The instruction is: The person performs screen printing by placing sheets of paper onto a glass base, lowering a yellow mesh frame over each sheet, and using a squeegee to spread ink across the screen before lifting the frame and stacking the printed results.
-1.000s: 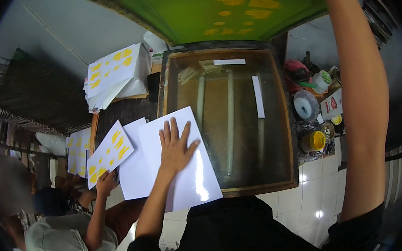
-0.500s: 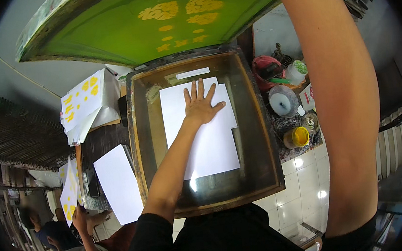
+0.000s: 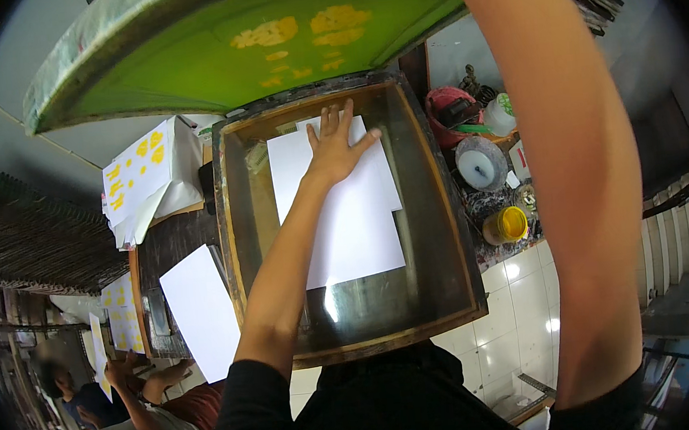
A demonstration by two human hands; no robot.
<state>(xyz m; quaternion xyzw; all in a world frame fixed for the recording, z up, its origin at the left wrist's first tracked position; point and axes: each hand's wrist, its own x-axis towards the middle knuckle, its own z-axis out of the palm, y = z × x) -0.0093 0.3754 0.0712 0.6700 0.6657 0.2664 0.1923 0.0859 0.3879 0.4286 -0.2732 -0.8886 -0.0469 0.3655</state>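
Fingers [image 3: 327, 122] of left hand [image 3: 337, 146] spread wide and flat, gripping nothing, pressed on white sheet [image 3: 344, 215]. Sheet lying inside glass bed [image 3: 442, 206], toward its far end, hand on the sheet's far edge. Right arm [image 3: 577, 154] raised right of bed, its hand out of view above; cannot tell those fingers' state. Green screen [image 3: 208, 55] tilted up over far end of bed.

Likely step: squaring sheet on bed. Next move calls for sheet lying true and left hand clear of bed before screen drops.

Counted: one screen, one bed, one sheet under the hand (stepped right edge, perhaps a second beneath). Left of bed: one blank sheet [image 3: 201, 309], one stack of yellow-printed sheets [image 3: 140, 171]. Right of bed: one yellow pot [image 3: 512, 223].
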